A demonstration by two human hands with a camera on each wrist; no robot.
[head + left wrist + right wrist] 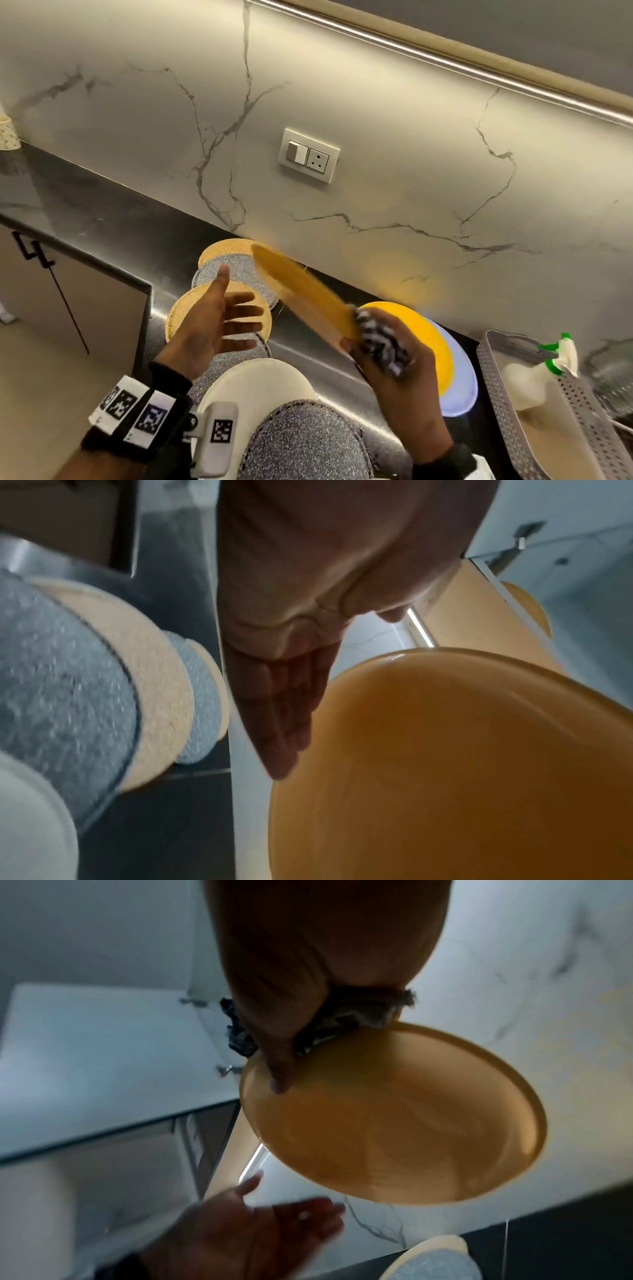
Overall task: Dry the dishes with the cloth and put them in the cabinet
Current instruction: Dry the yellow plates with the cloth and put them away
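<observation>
Warm under-cabinet light washes the marble wall [376,113] and glares off the dark counter [102,212], while the moving yellow plate [305,294] smears and both wrist views stay dim and soft.

Home kitchen, dark stone countertop [85,205] against a marble-veined backsplash [376,102], wall switch and socket plate [309,156], base cabinet door with black handle [30,248], stacked plates [442,349], perforated plastic basket [496,383]
</observation>
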